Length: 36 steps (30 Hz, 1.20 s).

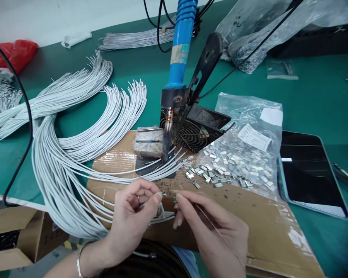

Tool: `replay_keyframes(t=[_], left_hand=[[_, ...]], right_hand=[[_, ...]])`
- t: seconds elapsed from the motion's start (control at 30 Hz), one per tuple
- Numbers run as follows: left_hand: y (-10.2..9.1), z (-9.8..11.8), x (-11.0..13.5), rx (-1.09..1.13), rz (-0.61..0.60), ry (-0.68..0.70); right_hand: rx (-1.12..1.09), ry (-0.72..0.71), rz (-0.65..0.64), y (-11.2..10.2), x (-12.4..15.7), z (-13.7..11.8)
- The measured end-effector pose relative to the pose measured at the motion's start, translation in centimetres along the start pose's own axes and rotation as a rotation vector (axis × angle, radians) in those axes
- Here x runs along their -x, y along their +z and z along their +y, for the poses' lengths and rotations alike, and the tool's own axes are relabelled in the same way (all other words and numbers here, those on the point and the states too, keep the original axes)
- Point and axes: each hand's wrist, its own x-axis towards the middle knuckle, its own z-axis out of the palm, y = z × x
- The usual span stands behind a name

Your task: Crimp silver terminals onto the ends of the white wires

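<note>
My left hand (pixel 137 210) is closed in a pinch, with the small coloured tip of a cable (pixel 164 194) showing just past the thumb and forefinger. Opposite it, my right hand (pixel 211 226) pinches a tiny green-and-metal connector (pixel 175 199) at its fingertips. A thin strand of solder wire (pixel 210 221) runs across the right palm. The two sets of fingertips are close but apart. Above them hangs a blue-handled soldering iron (pixel 181 58) in a black clamp, its tip pointing down. Cable ends (pixel 162 175) fan out beneath the iron's tip.
Bundled white cables (pixel 60 173) curve across the left side. A grey block (pixel 149 143) and a black fan (pixel 197 127) sit behind the cardboard (pixel 249 224). Loose connectors spill from a plastic bag (pixel 246 116). A phone (pixel 310 173) lies at right; an open box (pixel 20 235) stands lower left.
</note>
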Motion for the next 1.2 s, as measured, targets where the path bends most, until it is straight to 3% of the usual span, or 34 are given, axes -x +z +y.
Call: replay_keyframes(t=[0.13, 0.47, 0.6, 0.97, 1.2], left_hand=[[0.1, 0.2, -0.1, -0.045, 0.014, -0.006], [0.7, 0.9, -0.3, -0.157, 0.002, -0.018], [0.6, 0.5, -0.4, -0.153, 0.042, -0.01], [0.8, 1.3, -0.7, -0.147, -0.008, 0.031], [0.8, 1.2, -0.7, -0.162, -0.022, 0.06]], right_hand=[[-0.033, 0.084, 0.047, -0.4, -0.3, -0.1], [0.101, -0.2, 0.02, 0.4, -0.6, -0.5], [0.225, -0.319, 0.103, 0.6, -0.7, -0.1], [0.03, -0.069, -0.025, 0.0, -1.6, 0.0], [-0.024, -0.04, -0.076, -0.5, -1.6, 0.1]])
